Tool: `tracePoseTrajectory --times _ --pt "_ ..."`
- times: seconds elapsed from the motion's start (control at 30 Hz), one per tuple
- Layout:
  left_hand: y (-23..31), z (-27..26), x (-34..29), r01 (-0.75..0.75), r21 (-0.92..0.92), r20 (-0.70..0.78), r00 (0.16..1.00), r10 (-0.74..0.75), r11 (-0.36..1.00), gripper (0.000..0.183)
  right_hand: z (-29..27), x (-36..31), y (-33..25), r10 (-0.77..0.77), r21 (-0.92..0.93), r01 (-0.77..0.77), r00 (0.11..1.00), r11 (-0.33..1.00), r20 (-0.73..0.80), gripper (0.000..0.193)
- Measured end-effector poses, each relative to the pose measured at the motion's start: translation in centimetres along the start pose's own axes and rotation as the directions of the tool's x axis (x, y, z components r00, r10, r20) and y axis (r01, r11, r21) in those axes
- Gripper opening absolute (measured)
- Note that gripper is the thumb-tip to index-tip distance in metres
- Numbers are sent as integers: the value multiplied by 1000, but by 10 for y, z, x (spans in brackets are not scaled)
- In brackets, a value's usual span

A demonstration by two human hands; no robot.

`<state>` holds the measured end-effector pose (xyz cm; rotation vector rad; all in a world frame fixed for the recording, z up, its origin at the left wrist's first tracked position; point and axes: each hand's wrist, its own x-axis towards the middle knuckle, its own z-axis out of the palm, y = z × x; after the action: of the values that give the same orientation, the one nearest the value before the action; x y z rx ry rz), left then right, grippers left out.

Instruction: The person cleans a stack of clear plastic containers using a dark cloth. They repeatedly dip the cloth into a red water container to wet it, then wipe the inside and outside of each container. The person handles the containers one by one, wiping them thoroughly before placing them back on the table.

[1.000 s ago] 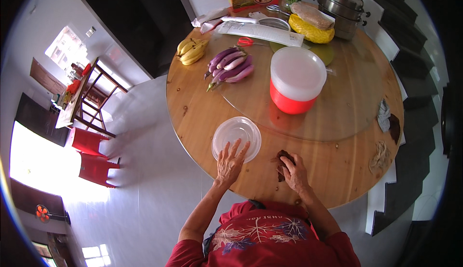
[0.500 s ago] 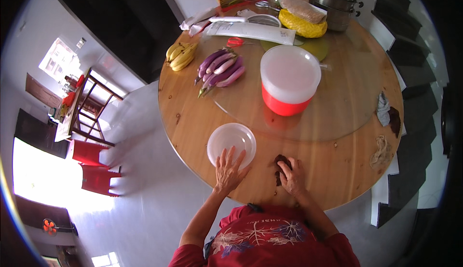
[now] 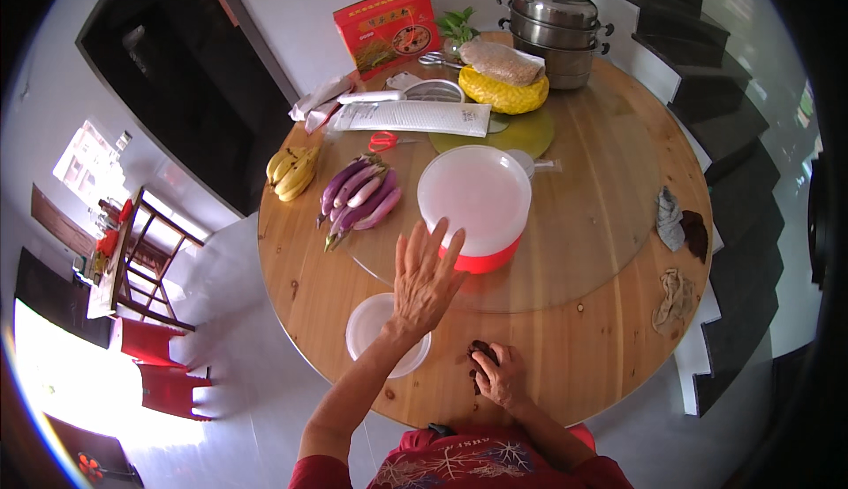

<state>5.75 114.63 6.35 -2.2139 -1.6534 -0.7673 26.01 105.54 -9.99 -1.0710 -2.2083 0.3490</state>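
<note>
My left hand (image 3: 422, 286) is stretched forward with its fingers spread and nothing in it. Its fingertips overlap the near edge of a tall stack of white translucent bowls (image 3: 477, 193) with a red one (image 3: 490, 261) at the bottom; whether they touch cannot be told. Under my left forearm a single white bowl (image 3: 360, 334) sits near the table's front edge, partly hidden by the arm. Closer to me, my right hand (image 3: 503, 379) is closed on a crumpled dark brown cloth (image 3: 481, 353) resting on the wood.
Purple eggplants (image 3: 362, 196) and bananas (image 3: 291, 173) lie at the left of the round wooden table (image 3: 565, 352). Behind stand a red box (image 3: 389, 34), a yellow bag (image 3: 503, 91) and a steamer pot (image 3: 556, 34). Red-handled scissors (image 3: 382, 141) lie mid-table; crumpled cloths (image 3: 671, 219) sit right.
My left hand has left the single bowl and reached forward to the stack. My right hand stays on the brown cloth. The view has tilted up, so the table appears lower and further left.
</note>
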Motion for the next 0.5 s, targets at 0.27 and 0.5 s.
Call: tracePoseTrajectory --times 0.27,0.5 --pt "-1 24 38 -117 57 -44 992 119 992 30 -2 2 -2 38 35 -37 999 999 -9 47" --pt "2 10 46 -32 -225 -59 998 20 974 21 -2 1 0 27 58 -25 999 998 -47 48"
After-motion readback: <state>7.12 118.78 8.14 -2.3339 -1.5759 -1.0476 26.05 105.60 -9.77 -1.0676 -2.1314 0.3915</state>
